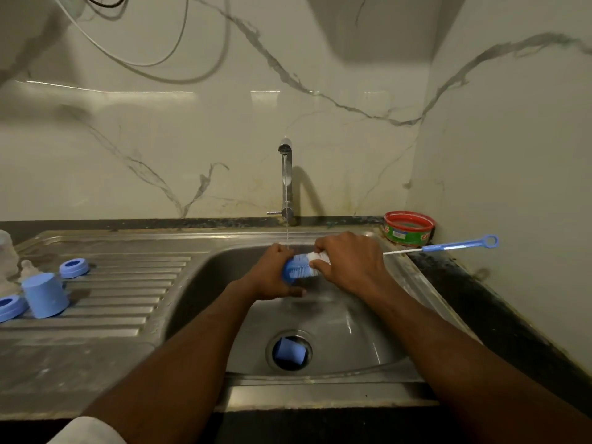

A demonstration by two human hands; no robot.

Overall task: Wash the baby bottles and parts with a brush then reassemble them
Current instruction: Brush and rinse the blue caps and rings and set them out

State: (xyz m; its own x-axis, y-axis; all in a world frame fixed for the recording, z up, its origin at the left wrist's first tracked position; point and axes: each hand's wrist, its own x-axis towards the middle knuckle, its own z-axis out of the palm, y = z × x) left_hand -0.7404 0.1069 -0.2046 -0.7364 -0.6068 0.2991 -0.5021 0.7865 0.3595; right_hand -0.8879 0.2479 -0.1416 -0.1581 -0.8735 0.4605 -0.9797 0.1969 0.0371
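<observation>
Over the sink (368,331), under the running tap (286,181), we are seeing the left hand (272,277) and right hand (349,264) both curling fingers round the brush (302,267). A blue cap (45,294) is sitting on the drainboard (128,283); another blue piece (290,349), possibly a cap, is lying in the drain.

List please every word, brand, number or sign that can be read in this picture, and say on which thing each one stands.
No text here can be read with certainty.
Red and green round tub at the sink's back right corner: a printed label with small emblems and a white patch, too blurred to read.
Blue bottle caps, blue cup and blue brush: no print visible.
Tap and wall: no marking visible.
</observation>
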